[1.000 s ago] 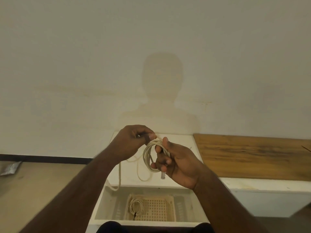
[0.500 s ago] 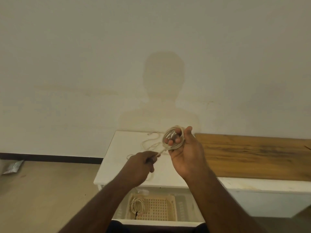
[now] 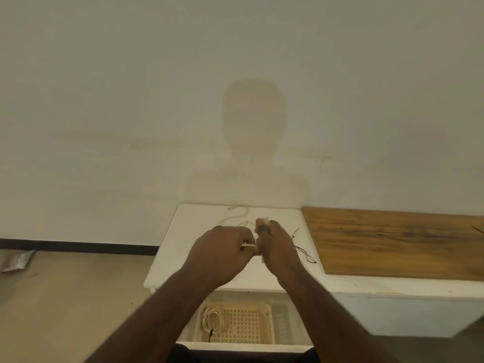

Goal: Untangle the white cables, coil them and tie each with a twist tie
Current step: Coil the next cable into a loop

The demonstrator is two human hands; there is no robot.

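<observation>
My right hand (image 3: 277, 247) grips a coil of white cable, mostly hidden behind its fingers; a bit of it shows above the knuckles (image 3: 263, 221). My left hand (image 3: 222, 247) pinches the cable's free length (image 3: 248, 246) just left of the right hand. The loose tail of the white cable (image 3: 237, 214) lies on the white table top (image 3: 183, 252) behind the hands. Thin black twist ties (image 3: 303, 251) lie on the table to the right of my right hand. A tied coil of white cable (image 3: 212, 319) sits in the cream basket (image 3: 251, 323) below.
A wooden board (image 3: 392, 242) covers the table's right part. The basket sits in an open white drawer (image 3: 243, 347) under the table edge. A plain wall rises behind the table. A silver packet (image 3: 17, 260) lies on the floor at far left.
Both hands have come lower and closer together over the table. My left hand has risen to meet the right, shortening the free cable between them. The coil is now hidden behind my right hand.
</observation>
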